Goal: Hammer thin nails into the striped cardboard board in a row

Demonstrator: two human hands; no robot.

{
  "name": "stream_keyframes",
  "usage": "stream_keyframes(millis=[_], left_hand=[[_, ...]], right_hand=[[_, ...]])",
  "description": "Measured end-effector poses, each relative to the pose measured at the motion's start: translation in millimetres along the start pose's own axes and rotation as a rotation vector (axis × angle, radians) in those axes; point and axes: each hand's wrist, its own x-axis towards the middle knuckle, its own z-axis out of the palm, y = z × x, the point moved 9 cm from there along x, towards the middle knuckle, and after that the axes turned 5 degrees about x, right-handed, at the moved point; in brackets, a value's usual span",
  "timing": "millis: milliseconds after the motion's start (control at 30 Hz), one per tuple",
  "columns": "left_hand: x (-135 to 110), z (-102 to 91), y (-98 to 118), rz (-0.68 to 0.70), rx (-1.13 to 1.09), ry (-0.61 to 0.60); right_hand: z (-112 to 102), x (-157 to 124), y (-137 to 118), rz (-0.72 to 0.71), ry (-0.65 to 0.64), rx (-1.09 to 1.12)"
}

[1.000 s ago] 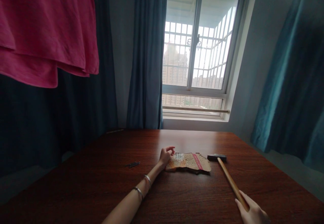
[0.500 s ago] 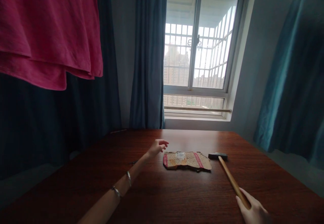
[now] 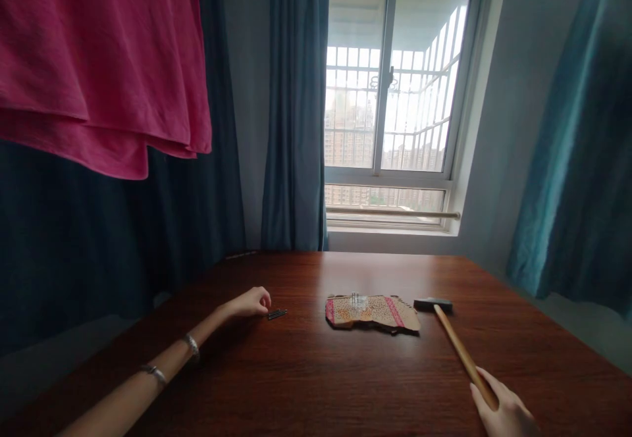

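My right hand point(image 3: 507, 403) is wrapped round the wooden handle of a hammer point(image 3: 461, 351), whose dark head rests on the table. To the left, my left hand point(image 3: 254, 301) has its fingers curled down and pressed together at the end of a few dark nails point(image 3: 277, 314) lying on the wood. Whether a nail is between the fingertips is hidden. Between the hands lies a torn piece of cardboard point(image 3: 372, 314) with pink bands and dark speckles. Several nails point(image 3: 355, 299) stand upright near its back edge, in a clear, shiny patch.
The brown wooden table point(image 3: 316, 384) reaches back to a wall with a barred window point(image 3: 390, 95). Blue curtains point(image 3: 296, 108) hang beside it and at the right. A pink cloth point(image 3: 99, 68) hangs at upper left, above the table's height.
My left hand has moved left and down, from beside the cardboard to the loose nails, and its fingers have curled in. My right hand still holds the hammer. The view has shifted slightly.
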Motion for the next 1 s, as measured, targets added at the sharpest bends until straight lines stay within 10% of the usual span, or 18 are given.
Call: stream_keyframes(millis=[1000], left_hand=[[9.5,5.2,6.5,0.033,0.125,0.055]], right_hand=[[-3.2,-2.2,-5.0,-0.141,0.115,-0.001]])
